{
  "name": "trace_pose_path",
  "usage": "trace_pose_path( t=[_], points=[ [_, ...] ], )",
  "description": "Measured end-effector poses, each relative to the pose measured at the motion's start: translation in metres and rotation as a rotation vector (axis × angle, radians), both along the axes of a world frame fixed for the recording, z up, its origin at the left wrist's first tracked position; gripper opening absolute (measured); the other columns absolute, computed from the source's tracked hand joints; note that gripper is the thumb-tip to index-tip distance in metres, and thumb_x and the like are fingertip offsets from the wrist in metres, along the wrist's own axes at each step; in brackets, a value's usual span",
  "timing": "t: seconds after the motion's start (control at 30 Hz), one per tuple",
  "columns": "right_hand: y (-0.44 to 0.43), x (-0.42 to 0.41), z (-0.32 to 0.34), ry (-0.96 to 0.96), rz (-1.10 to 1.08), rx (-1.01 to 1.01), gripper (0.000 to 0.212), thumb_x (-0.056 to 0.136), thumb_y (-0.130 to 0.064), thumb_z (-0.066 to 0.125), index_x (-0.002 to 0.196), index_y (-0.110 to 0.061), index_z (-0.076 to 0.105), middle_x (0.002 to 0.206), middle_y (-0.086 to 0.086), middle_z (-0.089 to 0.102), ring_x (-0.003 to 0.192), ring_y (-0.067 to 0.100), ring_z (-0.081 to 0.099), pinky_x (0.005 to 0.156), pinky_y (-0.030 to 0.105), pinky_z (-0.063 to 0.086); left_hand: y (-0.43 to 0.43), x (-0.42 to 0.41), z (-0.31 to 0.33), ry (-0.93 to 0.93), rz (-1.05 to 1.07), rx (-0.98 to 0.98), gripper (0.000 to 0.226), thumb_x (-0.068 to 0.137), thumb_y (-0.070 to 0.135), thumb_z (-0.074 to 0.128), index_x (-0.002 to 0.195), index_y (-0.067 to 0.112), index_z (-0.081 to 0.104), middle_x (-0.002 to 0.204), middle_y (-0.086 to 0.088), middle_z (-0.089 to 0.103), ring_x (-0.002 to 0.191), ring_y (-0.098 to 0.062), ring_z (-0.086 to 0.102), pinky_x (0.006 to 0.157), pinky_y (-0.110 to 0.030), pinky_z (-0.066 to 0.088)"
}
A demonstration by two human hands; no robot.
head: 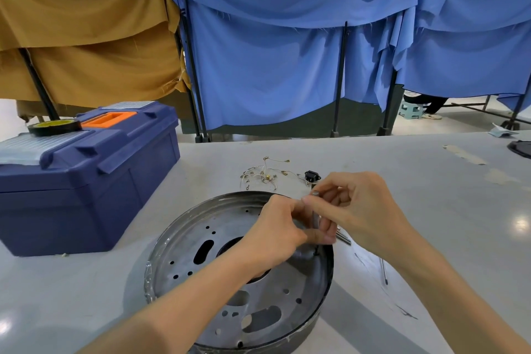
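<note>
A shallow round grey metal pan pierced with holes and slots [186, 238] lay nearest on the pale grey table [431, 210]. Both hands met above its far right rim. The right hand [362, 210] pinched the top of a thin grey metal rod [316, 215] between thumb and forefinger, holding it upright. The left hand [273, 236], fingers curled, gripped the rod lower down. A few similar loose rods [344, 238] lay on the table just beside the rim. Beyond were a tangle of thin wires with brass terminals [263, 174] and a small black socket [311, 176]. A dark blue plastic toolbox [86, 181] stood to the left, with a black tape roll [54, 126] on its lid.
</note>
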State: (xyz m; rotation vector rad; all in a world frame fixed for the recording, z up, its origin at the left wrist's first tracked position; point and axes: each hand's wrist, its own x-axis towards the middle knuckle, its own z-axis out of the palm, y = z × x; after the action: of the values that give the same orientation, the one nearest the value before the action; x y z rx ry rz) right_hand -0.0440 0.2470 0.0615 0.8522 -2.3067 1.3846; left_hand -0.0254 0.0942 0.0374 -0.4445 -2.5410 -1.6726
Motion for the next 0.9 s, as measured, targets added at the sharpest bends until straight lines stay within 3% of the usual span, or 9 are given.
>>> trace_pose_path(
  t=[0.13, 0.27, 0.33, 0.43, 0.5, 0.57, 0.67, 0.8, 0.9],
  points=[
    [-0.005, 0.002, -0.001, -0.018, -0.086, -0.041, 0.02, 0.081, -0.013, 0.079, 0.067, -0.01, 0.065, 0.045, -0.001, 0.062, 0.041, 0.011, 0.061, 0.05, 0.018, 0.05, 0.0, -0.003, -0.002, -0.052, -0.006, -0.015, 0.011, 0.076, 0.004, 0.078, 0.07, 0.007, 0.07, 0.063, 0.008, 0.063, 0.069, -0.003, 0.06, 0.085, -0.028, 0.053],
    [-0.013, 0.005, -0.007, 0.07, -0.274, 0.008, 0.031, 0.082, -0.019, 0.077, 0.061, -0.015, 0.055, 0.051, -0.004, 0.057, 0.052, 0.021, 0.06, 0.057, 0.038, 0.055, 0.001, -0.005, -0.003, -0.087, -0.051, 0.008, 0.01, 0.087, -0.002, 0.066, 0.089, 0.003, 0.075, 0.083, -0.004, 0.075, 0.085, -0.007, 0.069, 0.081, -0.016, 0.052],
    [-0.012, 0.005, -0.008, 0.075, -0.259, 0.036, 0.039, 0.083, -0.024, 0.075, 0.057, -0.018, 0.047, 0.051, -0.004, 0.055, 0.051, 0.022, 0.057, 0.056, 0.039, 0.052, -0.001, -0.003, -0.002, -0.092, -0.069, 0.005, 0.014, 0.088, -0.005, 0.062, 0.088, 0.002, 0.074, 0.086, -0.009, 0.075, 0.083, -0.009, 0.069, 0.077, -0.01, 0.049],
    [-0.004, 0.004, 0.0, 0.034, -0.128, 0.129, 0.015, 0.08, -0.035, 0.075, 0.072, -0.028, 0.065, 0.056, -0.012, 0.058, 0.048, 0.007, 0.052, 0.054, 0.02, 0.045, -0.002, -0.001, -0.001, -0.087, -0.092, -0.009, 0.018, 0.089, -0.007, 0.058, 0.084, 0.004, 0.071, 0.082, -0.014, 0.072, 0.08, -0.011, 0.068, 0.076, -0.012, 0.049],
    [0.002, 0.001, 0.004, -0.006, -0.024, 0.089, 0.004, 0.082, -0.025, 0.076, 0.082, -0.025, 0.072, 0.059, -0.016, 0.064, 0.047, 0.005, 0.056, 0.053, 0.015, 0.046, -0.002, -0.001, -0.001, -0.077, -0.09, -0.005, 0.014, 0.088, -0.006, 0.061, 0.087, 0.005, 0.07, 0.081, -0.011, 0.072, 0.08, -0.01, 0.068, 0.075, -0.014, 0.049],
    [0.006, 0.001, 0.003, -0.034, 0.015, 0.029, 0.01, 0.083, -0.014, 0.076, 0.074, -0.013, 0.071, 0.054, -0.006, 0.066, 0.044, 0.011, 0.062, 0.052, 0.022, 0.052, -0.002, 0.0, -0.001, -0.056, -0.075, -0.01, 0.012, 0.083, 0.002, 0.071, 0.085, 0.013, 0.07, 0.08, -0.003, 0.072, 0.081, -0.009, 0.067, 0.077, -0.018, 0.051],
    [0.006, 0.002, 0.001, -0.036, -0.02, 0.02, 0.017, 0.081, -0.016, 0.078, 0.068, -0.012, 0.067, 0.049, -0.002, 0.065, 0.045, 0.012, 0.064, 0.055, 0.026, 0.055, -0.001, 0.002, 0.001, -0.04, -0.051, -0.011, 0.016, 0.073, 0.009, 0.082, 0.077, 0.021, 0.071, 0.081, -0.004, 0.069, 0.085, -0.017, 0.065, 0.086, -0.025, 0.052],
    [0.002, 0.001, -0.001, -0.036, -0.126, 0.039, 0.028, 0.077, -0.017, 0.082, 0.061, -0.02, 0.06, 0.043, -0.008, 0.06, 0.045, 0.011, 0.062, 0.057, 0.031, 0.056, 0.002, 0.003, 0.003, -0.047, -0.045, -0.048, 0.014, 0.08, -0.004, 0.071, 0.08, 0.009, 0.07, 0.084, -0.019, 0.063, 0.077, -0.017, 0.057, 0.088, -0.046, 0.053],
    [-0.003, 0.003, -0.003, -0.06, -0.131, 0.004, 0.03, 0.074, -0.025, 0.085, 0.061, -0.015, 0.059, 0.041, -0.008, 0.056, 0.037, 0.009, 0.054, 0.046, 0.024, 0.049, 0.002, 0.004, 0.005, -0.07, -0.046, -0.046, 0.019, 0.084, -0.009, 0.064, 0.08, 0.009, 0.071, 0.087, -0.023, 0.064, 0.082, -0.019, 0.063, 0.087, -0.047, 0.054]
  ],
)
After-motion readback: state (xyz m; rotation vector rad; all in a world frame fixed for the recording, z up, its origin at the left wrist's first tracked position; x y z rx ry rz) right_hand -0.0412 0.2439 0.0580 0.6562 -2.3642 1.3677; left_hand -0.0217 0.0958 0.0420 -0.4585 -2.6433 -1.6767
